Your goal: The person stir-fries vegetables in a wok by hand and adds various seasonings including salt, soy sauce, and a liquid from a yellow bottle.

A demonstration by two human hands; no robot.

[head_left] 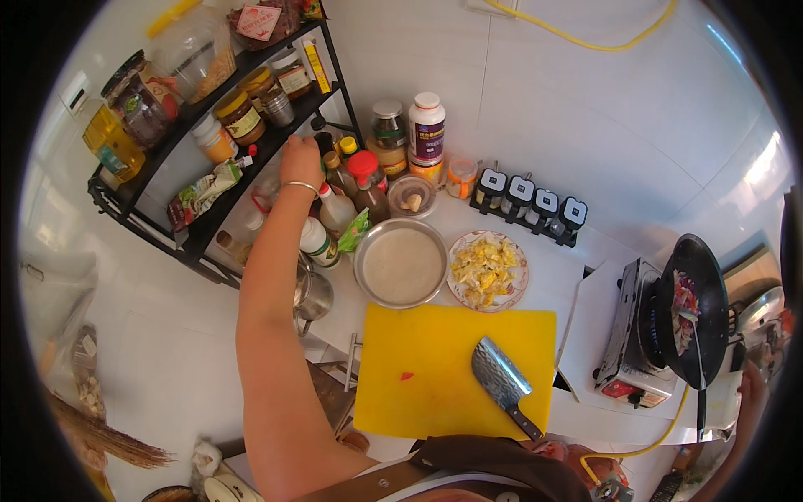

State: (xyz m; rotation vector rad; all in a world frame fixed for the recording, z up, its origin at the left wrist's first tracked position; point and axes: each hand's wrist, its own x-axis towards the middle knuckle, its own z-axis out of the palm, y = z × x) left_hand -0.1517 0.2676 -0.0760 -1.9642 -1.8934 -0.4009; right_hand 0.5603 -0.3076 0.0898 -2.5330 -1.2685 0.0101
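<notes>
My left arm reaches up to the black shelf rack, where my left hand (301, 159) is curled among bottles below its middle shelf. Its fingertips are hidden, so what it grips cannot be made out. Close by stand a red-capped bottle (369, 186) and a white bottle with a green label (319, 242). At the far right rim, my right hand (753, 389) shows only in part, beside the wok (713, 322); its fingers are unclear. The wok sits tilted on a portable gas stove (636, 335), holding chopped red and pale food and a spatula (701, 368).
A cleaver (502, 381) lies on the yellow cutting board (435, 351) near a small red scrap. Behind are a steel bowl of pale liquid (401, 263), a plate of scrambled egg (488, 269) and a spice-jar rack (531, 205). A yellow hose (673, 427) runs to the stove.
</notes>
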